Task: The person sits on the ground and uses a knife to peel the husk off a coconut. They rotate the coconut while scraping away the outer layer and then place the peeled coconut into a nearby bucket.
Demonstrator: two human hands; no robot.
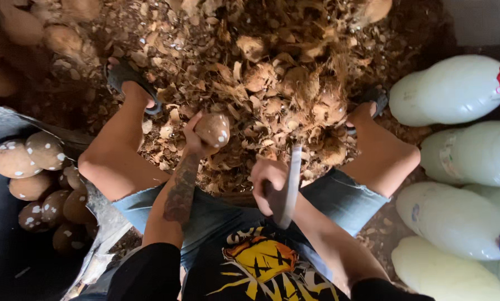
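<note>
Coconut (212,129), brown and husked with white nicks, gripped from below in the closed left hand (194,142), raised over the husk heap (272,83) between the knees so trimmings fall there. Knife (290,184), long blade upright, clenched in the right hand (268,184) just right of the nut and apart from it. Tub (102,217) at left holds trimmed coconuts (30,167) within arm's reach. Milky plastic bottles (462,150) lie stacked at right.
</note>
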